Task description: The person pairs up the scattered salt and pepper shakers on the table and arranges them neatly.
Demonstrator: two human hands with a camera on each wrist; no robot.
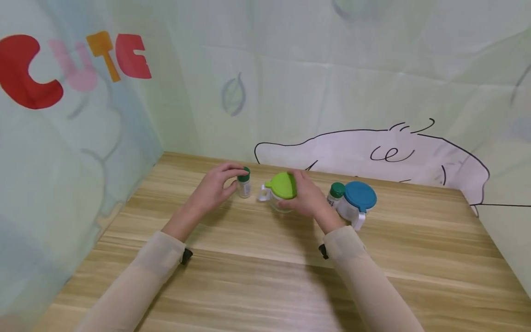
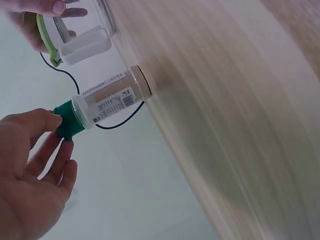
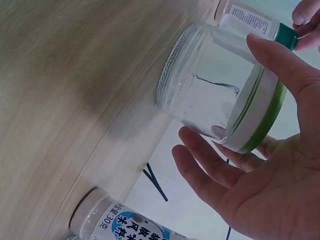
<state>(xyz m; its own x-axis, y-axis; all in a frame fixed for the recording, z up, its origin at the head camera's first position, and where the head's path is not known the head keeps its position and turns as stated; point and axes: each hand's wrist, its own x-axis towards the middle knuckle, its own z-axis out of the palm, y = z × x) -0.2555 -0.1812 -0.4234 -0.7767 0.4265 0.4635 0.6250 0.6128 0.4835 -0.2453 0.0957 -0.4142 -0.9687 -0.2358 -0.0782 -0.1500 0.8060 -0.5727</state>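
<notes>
My left hand (image 1: pixel 215 186) pinches the green cap of a small clear spice bottle (image 2: pixel 112 100) between thumb and fingertips. The bottle is upright, its base at the tabletop, with brown contents and a printed label. To its right is a glass jar (image 3: pixel 200 75) with a lime-green lid (image 1: pixel 283 185) and a white handle (image 1: pixel 264 192) pointing left. My right hand (image 1: pixel 306 196) holds this jar near the lid, thumb on one side and fingers on the other. In the right wrist view, two fingers stand off the glass.
Right of my right hand, a second green-capped spice bottle (image 1: pixel 337 191) stands beside a jar with a blue lid (image 1: pixel 360 195) and white handle. The wood-grain table (image 1: pixel 257 286) meets printed cloth walls (image 1: pixel 199 92) at the back and left.
</notes>
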